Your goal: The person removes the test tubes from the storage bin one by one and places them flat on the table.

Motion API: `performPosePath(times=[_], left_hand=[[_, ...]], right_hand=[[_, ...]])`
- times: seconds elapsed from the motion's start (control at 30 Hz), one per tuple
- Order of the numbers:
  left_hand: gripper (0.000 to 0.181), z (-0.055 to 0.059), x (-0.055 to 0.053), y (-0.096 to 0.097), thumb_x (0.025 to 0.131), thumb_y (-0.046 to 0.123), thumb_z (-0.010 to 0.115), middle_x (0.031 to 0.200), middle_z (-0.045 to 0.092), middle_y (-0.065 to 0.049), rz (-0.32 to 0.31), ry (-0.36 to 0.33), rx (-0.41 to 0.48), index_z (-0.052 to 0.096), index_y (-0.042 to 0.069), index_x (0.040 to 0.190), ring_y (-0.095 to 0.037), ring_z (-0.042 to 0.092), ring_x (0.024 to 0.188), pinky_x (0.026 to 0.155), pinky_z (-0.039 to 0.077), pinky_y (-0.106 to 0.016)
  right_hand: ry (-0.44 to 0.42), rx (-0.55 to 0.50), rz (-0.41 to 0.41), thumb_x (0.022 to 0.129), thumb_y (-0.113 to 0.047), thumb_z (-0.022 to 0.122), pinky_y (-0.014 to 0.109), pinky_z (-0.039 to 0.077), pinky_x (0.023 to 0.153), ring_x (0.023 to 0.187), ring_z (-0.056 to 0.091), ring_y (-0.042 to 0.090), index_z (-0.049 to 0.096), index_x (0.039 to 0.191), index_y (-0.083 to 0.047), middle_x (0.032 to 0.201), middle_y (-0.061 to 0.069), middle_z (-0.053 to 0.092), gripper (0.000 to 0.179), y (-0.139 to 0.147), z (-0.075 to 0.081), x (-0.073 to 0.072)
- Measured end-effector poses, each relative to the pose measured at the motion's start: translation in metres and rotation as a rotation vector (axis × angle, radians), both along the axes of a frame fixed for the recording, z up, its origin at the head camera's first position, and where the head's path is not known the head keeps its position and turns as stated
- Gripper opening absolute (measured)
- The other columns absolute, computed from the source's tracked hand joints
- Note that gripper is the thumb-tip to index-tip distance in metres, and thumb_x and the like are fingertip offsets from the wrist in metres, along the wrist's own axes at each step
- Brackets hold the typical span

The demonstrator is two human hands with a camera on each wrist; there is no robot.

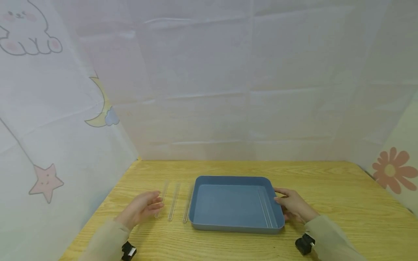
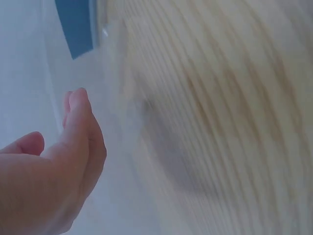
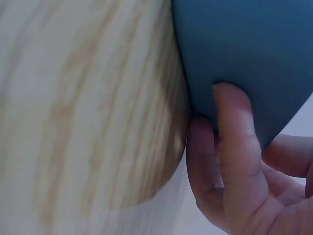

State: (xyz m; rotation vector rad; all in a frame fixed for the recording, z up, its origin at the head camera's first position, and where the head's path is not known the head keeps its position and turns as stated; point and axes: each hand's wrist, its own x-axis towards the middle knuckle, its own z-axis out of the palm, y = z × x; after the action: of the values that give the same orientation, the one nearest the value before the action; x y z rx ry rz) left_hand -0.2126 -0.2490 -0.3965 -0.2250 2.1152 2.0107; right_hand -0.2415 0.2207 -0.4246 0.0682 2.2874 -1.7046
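My right hand (image 1: 292,204) grips the right side of a shallow blue-grey tray (image 1: 233,229), with its thumb at the rim. In the right wrist view, fingertips press against the tray's outer wall (image 3: 234,54). Clear glass lies inside along the tray's right end, like a test tube (image 1: 267,210). To the left of the tray, three clear test tubes lie roughly side by side on the table: a near one (image 1: 187,206), a middle one (image 1: 174,203) and a far-left one (image 1: 164,192). My left hand (image 1: 142,208) hovers at the far-left tube, fingers loosely bent and thumb apart.
A wood-grain table (image 1: 326,181) carries everything. Pale printed sheeting (image 1: 202,108) rises behind it and along both sides. Black wrist-worn devices sit under my left cuff (image 1: 109,239) and right cuff (image 1: 326,235).
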Motion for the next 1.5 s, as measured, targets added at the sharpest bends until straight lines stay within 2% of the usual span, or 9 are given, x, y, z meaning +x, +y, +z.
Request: performPosePath(times=[0.1, 0.23, 0.37, 0.47, 0.63, 0.83, 1.13, 1.3, 1.5], left_hand=[[0.057, 0.0, 0.003, 0.006, 0.106, 0.018, 0.041, 0.116, 0.055, -0.019, -0.051, -0.014, 0.064, 0.019, -0.017, 0.145, -0.021, 0.062, 0.098, 0.092, 0.051, -0.041], [0.058, -0.002, 0.006, 0.013, 0.106, 0.021, 0.041, 0.114, 0.057, -0.015, -0.109, -0.042, 0.12, 0.019, -0.015, 0.146, -0.018, 0.063, 0.096, 0.089, 0.053, -0.035], [0.06, -0.003, 0.01, 0.02, 0.106, 0.022, 0.04, 0.127, 0.051, -0.028, -0.159, -0.063, 0.171, 0.015, -0.014, 0.148, -0.018, 0.063, 0.097, 0.092, 0.051, -0.037], [0.063, -0.004, 0.011, 0.026, 0.106, 0.023, 0.04, 0.135, 0.045, -0.033, -0.192, -0.06, 0.196, 0.012, -0.015, 0.148, -0.021, 0.062, 0.102, 0.096, 0.048, -0.04], [0.062, -0.002, 0.011, 0.037, 0.106, 0.022, 0.038, 0.135, 0.046, -0.033, -0.24, -0.043, 0.207, 0.013, -0.017, 0.147, -0.032, 0.059, 0.115, 0.098, 0.046, -0.042], [0.06, 0.005, 0.007, 0.053, 0.108, 0.022, 0.035, 0.147, 0.025, -0.04, -0.308, -0.063, 0.242, 0.011, -0.015, 0.148, -0.045, 0.04, 0.131, 0.106, 0.037, -0.048], [0.057, 0.008, 0.001, 0.076, 0.108, 0.022, 0.032, 0.147, 0.024, -0.04, -0.37, -0.126, 0.251, 0.013, -0.014, 0.148, -0.048, 0.038, 0.132, 0.106, 0.038, -0.047], [0.058, 0.016, -0.002, 0.09, 0.108, 0.023, 0.033, 0.146, 0.026, -0.04, -0.411, -0.138, 0.232, 0.014, -0.013, 0.149, -0.049, 0.036, 0.132, 0.106, 0.038, -0.048], [0.055, 0.015, -0.004, 0.102, 0.108, 0.02, 0.034, 0.145, 0.031, -0.038, -0.426, -0.164, 0.228, 0.016, -0.013, 0.149, -0.047, 0.038, 0.132, 0.103, 0.041, -0.047]], right_hand=[[-0.001, 0.009, -0.011, 0.102, -0.003, 0.045, 0.037, 0.054, 0.054, 0.069, 0.064, 0.023, 0.026, 0.149, 0.008, 0.093, 0.015, 0.066, 0.052, 0.0, -0.001, 0.0], [0.005, 0.015, -0.015, 0.103, -0.003, 0.045, 0.038, 0.054, 0.055, 0.07, 0.064, 0.023, 0.026, 0.149, 0.007, 0.102, 0.019, 0.062, 0.052, 0.0, -0.002, 0.0], [0.004, 0.018, -0.013, 0.103, -0.004, 0.046, 0.038, 0.053, 0.055, 0.071, 0.064, 0.023, 0.026, 0.15, 0.007, 0.107, 0.022, 0.06, 0.052, 0.0, -0.002, 0.0], [0.008, 0.019, -0.012, 0.102, -0.003, 0.046, 0.038, 0.053, 0.054, 0.072, 0.064, 0.023, 0.026, 0.149, 0.007, 0.109, 0.023, 0.059, 0.052, 0.0, -0.001, 0.001], [0.018, 0.01, -0.001, 0.102, -0.002, 0.045, 0.037, 0.052, 0.053, 0.071, 0.064, 0.023, 0.025, 0.149, 0.008, 0.109, 0.024, 0.059, 0.052, 0.001, 0.001, 0.002], [0.013, 0.009, -0.006, 0.102, -0.002, 0.045, 0.037, 0.053, 0.053, 0.07, 0.063, 0.022, 0.025, 0.149, 0.008, 0.107, 0.024, 0.06, 0.052, 0.003, 0.0, 0.0], [0.012, 0.016, -0.006, 0.102, -0.003, 0.046, 0.038, 0.054, 0.055, 0.072, 0.064, 0.023, 0.025, 0.149, 0.008, 0.111, 0.025, 0.057, 0.052, 0.003, -0.002, 0.0], [0.018, 0.012, -0.01, 0.102, -0.003, 0.045, 0.038, 0.054, 0.055, 0.072, 0.064, 0.023, 0.025, 0.149, 0.008, 0.114, 0.028, 0.055, 0.052, 0.003, -0.002, 0.0], [0.018, 0.0, -0.003, 0.102, -0.003, 0.045, 0.038, 0.055, 0.054, 0.072, 0.065, 0.024, 0.025, 0.149, 0.008, 0.11, 0.026, 0.058, 0.052, 0.001, -0.001, -0.001]])
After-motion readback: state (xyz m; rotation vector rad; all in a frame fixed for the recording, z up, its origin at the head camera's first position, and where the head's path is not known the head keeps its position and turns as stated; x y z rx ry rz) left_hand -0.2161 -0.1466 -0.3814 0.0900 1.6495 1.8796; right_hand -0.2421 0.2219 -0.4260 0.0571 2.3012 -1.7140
